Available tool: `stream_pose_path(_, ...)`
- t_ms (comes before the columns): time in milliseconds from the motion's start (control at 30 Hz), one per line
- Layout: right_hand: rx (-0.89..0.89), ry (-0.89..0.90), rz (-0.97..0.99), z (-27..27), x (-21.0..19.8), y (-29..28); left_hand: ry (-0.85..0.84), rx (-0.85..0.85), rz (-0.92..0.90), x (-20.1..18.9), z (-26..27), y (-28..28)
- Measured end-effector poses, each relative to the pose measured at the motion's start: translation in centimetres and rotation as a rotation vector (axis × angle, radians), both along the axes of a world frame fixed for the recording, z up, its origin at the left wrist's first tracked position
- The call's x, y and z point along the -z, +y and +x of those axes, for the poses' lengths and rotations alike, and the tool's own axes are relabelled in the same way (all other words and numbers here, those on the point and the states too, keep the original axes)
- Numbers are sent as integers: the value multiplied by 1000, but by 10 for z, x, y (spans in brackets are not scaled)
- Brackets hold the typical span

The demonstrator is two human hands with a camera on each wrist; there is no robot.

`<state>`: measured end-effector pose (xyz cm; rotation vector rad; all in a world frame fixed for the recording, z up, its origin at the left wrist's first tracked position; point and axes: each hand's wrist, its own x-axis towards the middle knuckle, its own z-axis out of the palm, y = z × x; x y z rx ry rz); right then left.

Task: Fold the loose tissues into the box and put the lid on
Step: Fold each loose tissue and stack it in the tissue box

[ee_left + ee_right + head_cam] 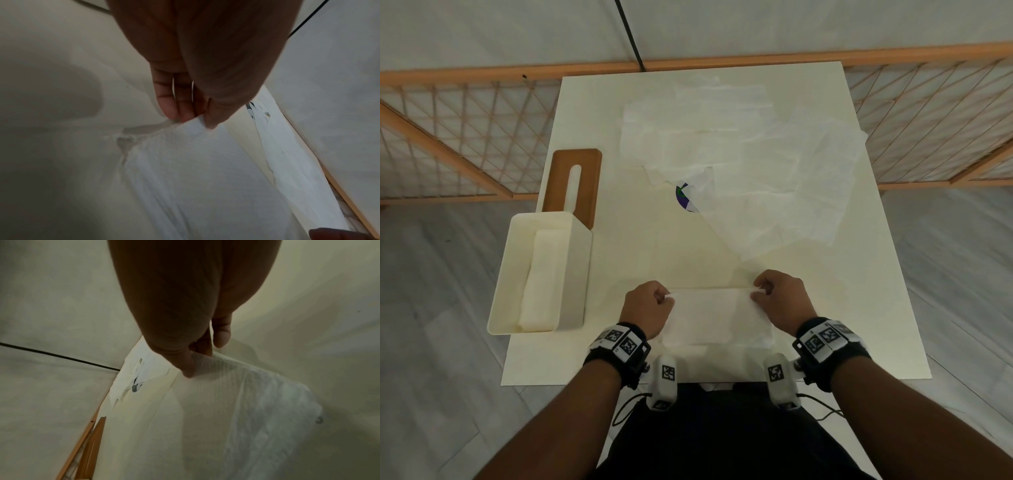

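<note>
A white tissue [717, 317] lies folded near the table's front edge. My left hand [650, 305] pinches its far left corner, and my right hand [779, 298] pinches its far right corner. In the left wrist view the thumb and fingertips [189, 116] clamp the tissue [195, 170] edge. The right wrist view shows the right thumb [188, 368] pressed on the tissue [257, 402] corner. The cream box [571, 270] stands open at the table's left edge with a folded tissue [541, 284] inside. The brown slotted lid [589, 171] lies flat behind the box.
Several loose tissues [739, 147] lie spread over the far half of the cream table [626, 246], partly covering a dark round mark [683, 197]. A wooden lattice fence [448, 137] runs behind the table, and a black cable [628, 34] crosses the floor beyond.
</note>
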<state>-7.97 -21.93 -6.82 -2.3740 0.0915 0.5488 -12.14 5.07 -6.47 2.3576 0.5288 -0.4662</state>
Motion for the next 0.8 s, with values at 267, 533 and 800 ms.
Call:
stream_pose_path(267, -102, -165, -91, 33, -6, 10, -13, -110, -18, -8, 1, 1)
stream_pose_path(533, -475, -196, -385, 93, -2, 40, -66, -135, 20, -31, -6, 12)
stream_pose_path(800, -507, -271, -440, 104, 2, 50, -119, -154, 47, -43, -7, 18)
